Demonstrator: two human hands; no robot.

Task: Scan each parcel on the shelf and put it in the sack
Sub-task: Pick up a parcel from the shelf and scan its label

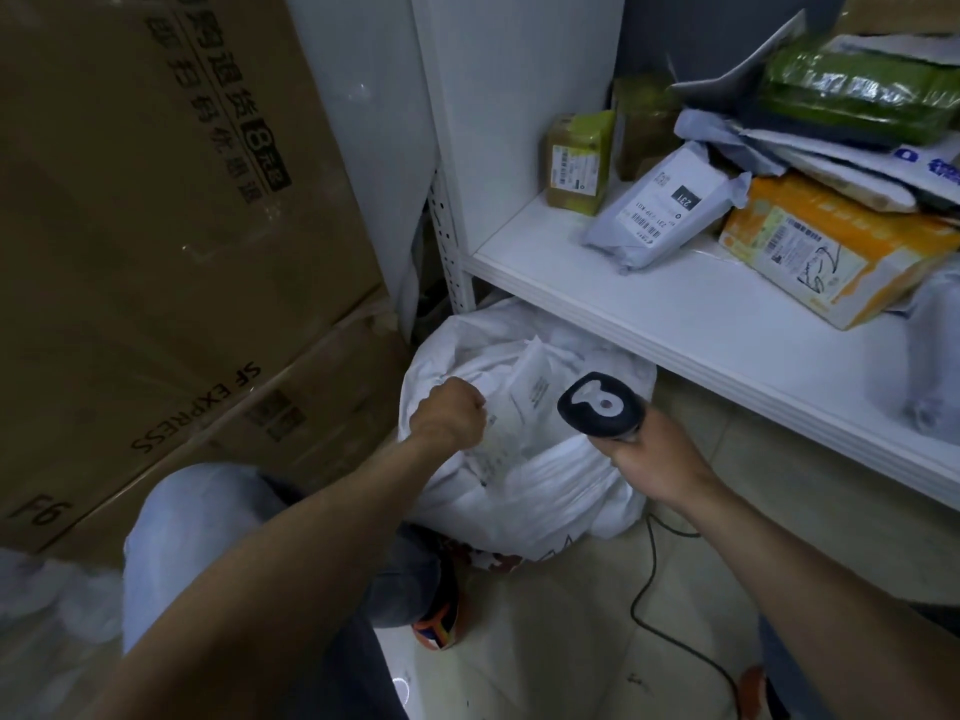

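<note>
A white sack (pixel 566 491) stands on the floor below the white shelf (pixel 649 309), its mouth open with white parcels inside. My left hand (pixel 449 413) is over the sack's mouth with fingers curled, gripping a white labelled parcel (pixel 498 444) that reaches down into the sack. My right hand (pixel 654 454) grips a black and grey barcode scanner (pixel 597 405) just above the sack's right side. On the shelf lie a grey mailer bag (pixel 660 210), an orange parcel (pixel 826 252), a small brown and green box (pixel 579 163) and a green parcel (pixel 857 90) on top of a pile.
Large brown cardboard boxes (pixel 156 226) are stacked at the left. The scanner's black cable (pixel 649 589) trails across the tiled floor. A white bag (pixel 171 537) lies near my left arm. My shoe (pixel 439 621) shows beside the sack.
</note>
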